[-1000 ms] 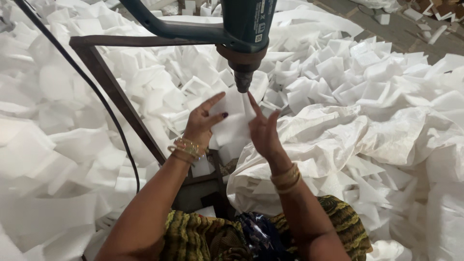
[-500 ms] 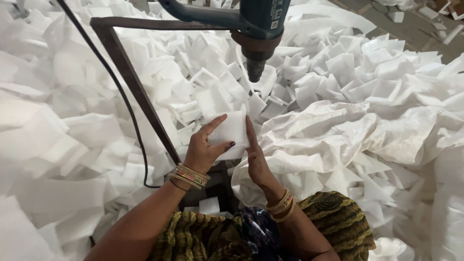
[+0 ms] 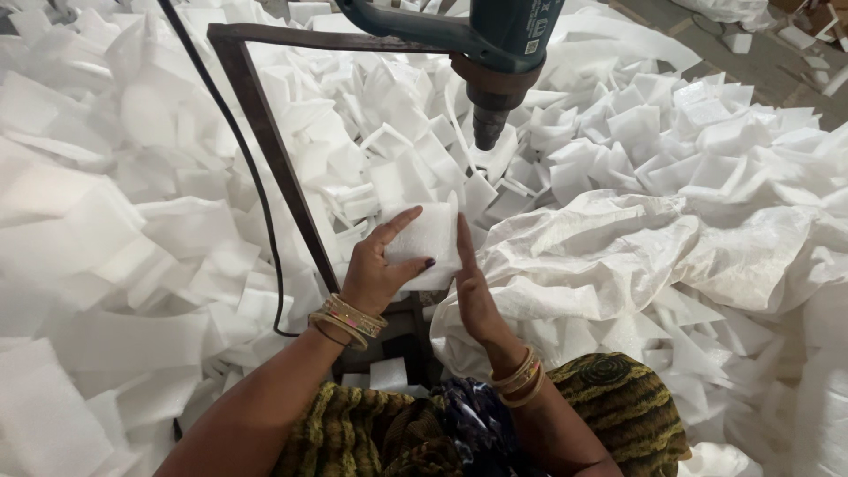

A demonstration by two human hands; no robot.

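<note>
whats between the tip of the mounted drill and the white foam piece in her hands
Nothing solid bridges it in the head view: the drill tip hangs apart above the foam piece; only loose foam pieces lie behind.

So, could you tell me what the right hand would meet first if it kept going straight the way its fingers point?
The right hand points up the picture, along the edge of the white foam piece it touches. Straight on, it would probably reach the loose foam pieces heaped under the mounted drill's tip; depth is hard to judge.
</note>
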